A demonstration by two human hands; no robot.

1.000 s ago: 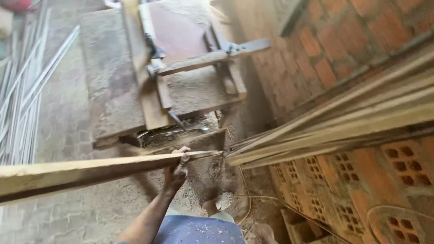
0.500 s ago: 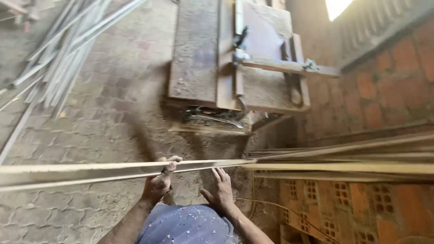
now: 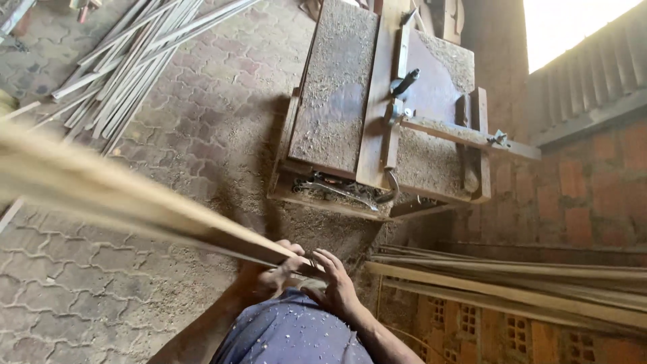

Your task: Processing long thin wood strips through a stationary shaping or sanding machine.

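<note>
I look down at my two hands gripping the end of a long wooden strip (image 3: 128, 205). The strip runs up and to the left, blurred by motion. My left hand (image 3: 269, 273) wraps around its end from below. My right hand (image 3: 335, 283) rests on the same end, fingers spread over it. Just right of my hands lies a stack of similar wooden strips (image 3: 512, 283) against the brick wall (image 3: 579, 195). My blue shorts (image 3: 290, 334) fill the bottom centre.
A sawdust-covered table saw (image 3: 377, 114) with a metal fence stands ahead of me. A pile of thin wooden slats (image 3: 128, 61) lies on the paved floor (image 3: 81, 290) at upper left. A barred opening (image 3: 586, 67) lets in light at upper right.
The strip in my hands has swung from level to slanting up-left, separating from the stack on the right. My right hand has closed onto its end. The view has tilted toward the saw.
</note>
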